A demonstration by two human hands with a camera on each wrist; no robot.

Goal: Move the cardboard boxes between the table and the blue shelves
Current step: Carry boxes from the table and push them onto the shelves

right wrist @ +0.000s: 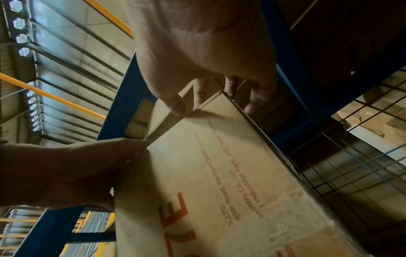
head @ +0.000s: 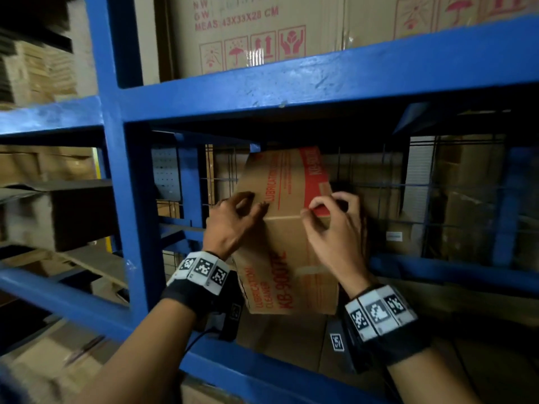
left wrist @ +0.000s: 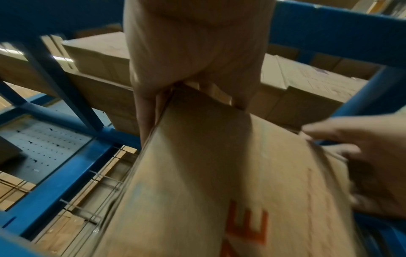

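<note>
Both hands clamped on the lubrication cleaner box [head: 291, 252], centre frame: left hand [head: 233, 225], right hand [head: 335, 231] gripping its top edge. Best kept level clearing the blue shelf beam [head: 320, 80].

The head camera looks forward and slightly down into a blue shelf bay [head: 320, 80], close enough that both wrists fill the lower frame. The left wrist camera sits just below the left hand [left wrist: 193, 57], looking up along the cardboard box [left wrist: 197, 173]. The right wrist camera likewise looks up past the right hand [right wrist: 197, 52]. All three views share that box.
</note>
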